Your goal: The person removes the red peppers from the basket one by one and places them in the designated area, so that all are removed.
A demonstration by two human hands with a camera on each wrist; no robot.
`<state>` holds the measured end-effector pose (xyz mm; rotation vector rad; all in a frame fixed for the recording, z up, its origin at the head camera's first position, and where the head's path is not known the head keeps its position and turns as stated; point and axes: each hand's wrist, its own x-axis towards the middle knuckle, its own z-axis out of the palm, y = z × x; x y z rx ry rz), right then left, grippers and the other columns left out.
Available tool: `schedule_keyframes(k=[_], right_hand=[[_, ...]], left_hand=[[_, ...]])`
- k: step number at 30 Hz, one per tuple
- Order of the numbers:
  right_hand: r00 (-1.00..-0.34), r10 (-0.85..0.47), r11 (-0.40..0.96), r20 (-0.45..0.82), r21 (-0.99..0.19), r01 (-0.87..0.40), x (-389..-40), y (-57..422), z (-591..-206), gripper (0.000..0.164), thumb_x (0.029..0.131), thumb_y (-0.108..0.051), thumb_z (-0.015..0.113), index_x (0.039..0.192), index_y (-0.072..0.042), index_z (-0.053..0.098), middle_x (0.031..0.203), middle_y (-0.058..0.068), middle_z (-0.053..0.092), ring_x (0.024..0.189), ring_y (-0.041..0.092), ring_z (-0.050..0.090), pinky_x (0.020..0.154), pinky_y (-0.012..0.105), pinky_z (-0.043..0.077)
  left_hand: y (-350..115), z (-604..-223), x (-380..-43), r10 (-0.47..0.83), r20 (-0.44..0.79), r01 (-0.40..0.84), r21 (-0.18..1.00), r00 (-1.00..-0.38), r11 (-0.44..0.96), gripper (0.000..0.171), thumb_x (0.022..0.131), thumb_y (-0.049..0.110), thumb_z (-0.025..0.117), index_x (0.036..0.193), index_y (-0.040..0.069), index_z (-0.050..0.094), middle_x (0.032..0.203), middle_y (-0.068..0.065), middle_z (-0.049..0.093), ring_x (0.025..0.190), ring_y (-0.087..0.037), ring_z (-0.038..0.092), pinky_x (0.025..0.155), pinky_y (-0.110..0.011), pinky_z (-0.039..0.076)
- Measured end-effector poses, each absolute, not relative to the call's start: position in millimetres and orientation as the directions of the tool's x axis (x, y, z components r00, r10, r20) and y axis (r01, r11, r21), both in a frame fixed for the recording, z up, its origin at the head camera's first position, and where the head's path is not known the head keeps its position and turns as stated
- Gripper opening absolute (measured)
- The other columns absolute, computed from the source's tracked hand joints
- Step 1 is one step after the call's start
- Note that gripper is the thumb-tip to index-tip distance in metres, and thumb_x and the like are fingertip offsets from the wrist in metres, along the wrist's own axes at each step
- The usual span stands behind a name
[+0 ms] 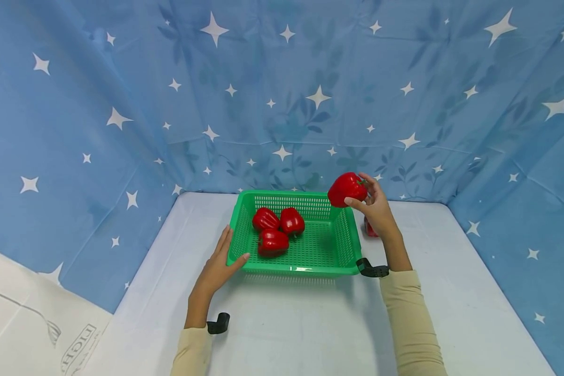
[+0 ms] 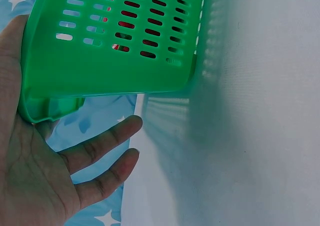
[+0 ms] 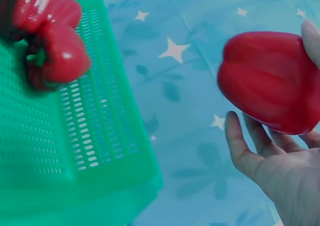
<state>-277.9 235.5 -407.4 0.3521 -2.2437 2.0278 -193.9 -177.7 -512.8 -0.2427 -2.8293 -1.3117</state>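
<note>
My right hand [image 1: 379, 213] holds a red bell pepper [image 1: 345, 189] above the right back corner of a green plastic basket [image 1: 291, 270]. Thumb and fingers lie on either side of the pepper [image 3: 270, 81] in the right wrist view. Three more peppers sit in the left half of the basket: one at the back left [image 1: 265, 219], one beside it [image 1: 292, 221] and one in front [image 1: 272, 244]. At the basket's left front corner rests my left hand [image 1: 218, 267], thumb at the rim. In the left wrist view two of its fingers [image 2: 102, 148] extend loosely below the basket wall [image 2: 115, 71].
Another red item [image 1: 371, 228], partly hidden behind my right wrist, lies on the white table [image 1: 282, 324] to the right of the basket. Blue curtain [image 1: 282, 104] with white stars hangs behind the table and along both sides.
</note>
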Motion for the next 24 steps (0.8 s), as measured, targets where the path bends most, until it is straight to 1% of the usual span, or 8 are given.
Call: schedule_keyframes(k=[3, 6, 9, 12, 17, 21, 24], right_hand=[[-0.971, -0.016, 0.072, 0.237, -0.969, -0.238, -277, 244, -404, 0.075, 0.09, -0.015, 0.07, 0.153, -0.017, 0.029, 0.154, 0.009, 0.032, 0.139, 0.026, 0.037, 0.088, 0.012, 0.05], [-0.969, 0.048, 0.037, 0.24, -0.97, -0.239, -276, 254, -403, 0.076, 0.09, -0.015, 0.071, 0.153, -0.016, 0.029, 0.156, 0.009, 0.031, 0.142, 0.027, 0.035, 0.089, 0.012, 0.05], [-0.963, 0.093, -0.001, 0.251, -0.968, -0.252, -273, 264, -403, 0.076, 0.09, -0.014, 0.071, 0.153, -0.016, 0.029, 0.153, 0.008, 0.034, 0.138, 0.025, 0.039, 0.087, 0.013, 0.051], [-0.953, 0.119, -0.061, 0.28, -0.956, -0.289, -272, 274, -405, 0.074, 0.089, -0.009, 0.071, 0.151, -0.016, 0.031, 0.148, 0.007, 0.039, 0.131, 0.021, 0.043, 0.085, 0.014, 0.053], [-0.932, 0.192, -0.121, 0.309, -0.934, -0.335, -272, 291, -410, 0.074, 0.088, -0.002, 0.07, 0.15, -0.016, 0.032, 0.144, 0.003, 0.042, 0.129, 0.018, 0.043, 0.084, 0.015, 0.053], [-0.922, 0.27, -0.141, 0.278, -0.936, -0.323, -272, 305, -415, 0.077, 0.087, -0.002, 0.07, 0.15, -0.018, 0.031, 0.146, 0.001, 0.039, 0.131, 0.016, 0.039, 0.08, 0.016, 0.055], [-0.919, 0.326, -0.164, 0.222, -0.944, -0.287, -270, 314, -420, 0.079, 0.086, -0.004, 0.072, 0.15, -0.021, 0.03, 0.149, 0.0, 0.036, 0.135, 0.017, 0.035, 0.078, 0.016, 0.055]], left_hand=[[-177, -514, -194, 0.135, 0.077, 0.146, 0.76, -0.988, 0.633, 0.092, 0.09, 0.064, 0.056, 0.159, 0.029, 0.006, 0.166, 0.01, -0.001, 0.15, -0.034, 0.018, 0.108, -0.069, 0.028], [-177, -515, -194, 0.136, 0.08, 0.148, 0.761, -0.988, 0.632, 0.092, 0.09, 0.064, 0.055, 0.159, 0.029, 0.006, 0.165, 0.011, -0.001, 0.15, -0.033, 0.019, 0.109, -0.069, 0.029], [-177, -515, -195, 0.136, 0.084, 0.152, 0.759, -0.987, 0.633, 0.092, 0.09, 0.064, 0.056, 0.159, 0.028, 0.006, 0.165, 0.011, -0.001, 0.151, -0.032, 0.018, 0.11, -0.067, 0.028], [-177, -515, -194, 0.134, 0.083, 0.15, 0.753, -0.987, 0.641, 0.092, 0.09, 0.065, 0.055, 0.159, 0.028, 0.006, 0.165, 0.012, -0.001, 0.15, -0.033, 0.019, 0.109, -0.067, 0.029], [-177, -514, -194, 0.131, 0.089, 0.153, 0.747, -0.987, 0.647, 0.092, 0.09, 0.065, 0.055, 0.159, 0.027, 0.007, 0.165, 0.011, 0.0, 0.149, -0.034, 0.021, 0.107, -0.068, 0.031], [-177, -514, -195, 0.128, 0.088, 0.15, 0.749, -0.988, 0.645, 0.092, 0.089, 0.065, 0.055, 0.159, 0.027, 0.007, 0.166, 0.011, 0.0, 0.149, -0.035, 0.022, 0.107, -0.069, 0.031], [-177, -513, -194, 0.126, 0.084, 0.146, 0.75, -0.989, 0.646, 0.092, 0.089, 0.065, 0.056, 0.159, 0.028, 0.007, 0.165, 0.012, -0.001, 0.149, -0.034, 0.021, 0.107, -0.069, 0.031]])
